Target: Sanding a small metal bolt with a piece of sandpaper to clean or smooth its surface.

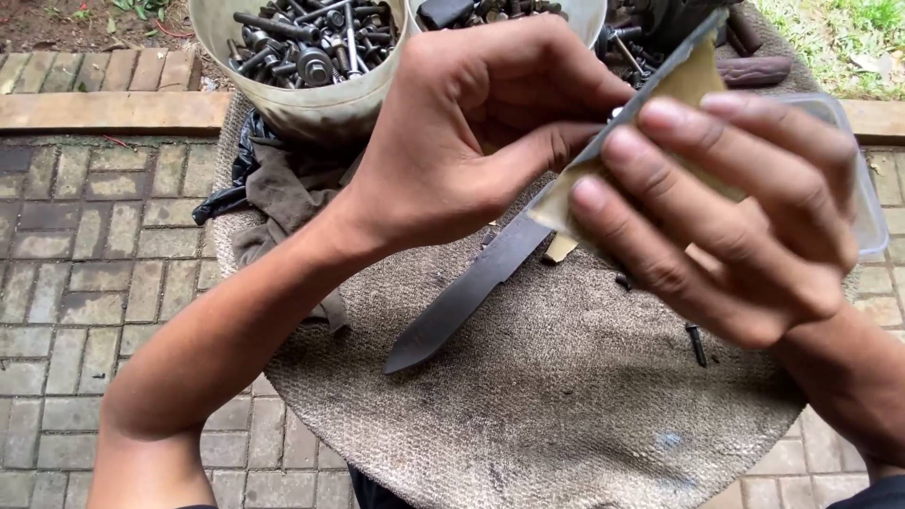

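Above a round table [528, 415] draped in coarse sacking, we log one bare knife blade [462, 297], dark grey steel with no handle fitted, held off the cloth at a slant with its point toward the lower left. Our left hand [471, 141] is closed about the upper part of the blade, thumb laid along it, which appears to steady the steel against pressure. Our right hand [726, 217] presses a folded piece of tan sandpaper [693, 80] flat against the blade with its fingers [679, 170] spread, its grip closed on paper and steel together; the spread seems to keep the sheet bearing evenly. Behind the hands: a pale bucket [311, 104] filled with bolts, nuts and screws, a second like it partly hidden, and a loose heap of dark hardware at the table's far edge. A clear plastic tub [863, 188] sits just behind the right hand. A dark rag [283, 188] hangs at the left edge. One black screw [696, 344] lies on the sacking below the right hand, clear of the blade. Brick paving surrounds the table.
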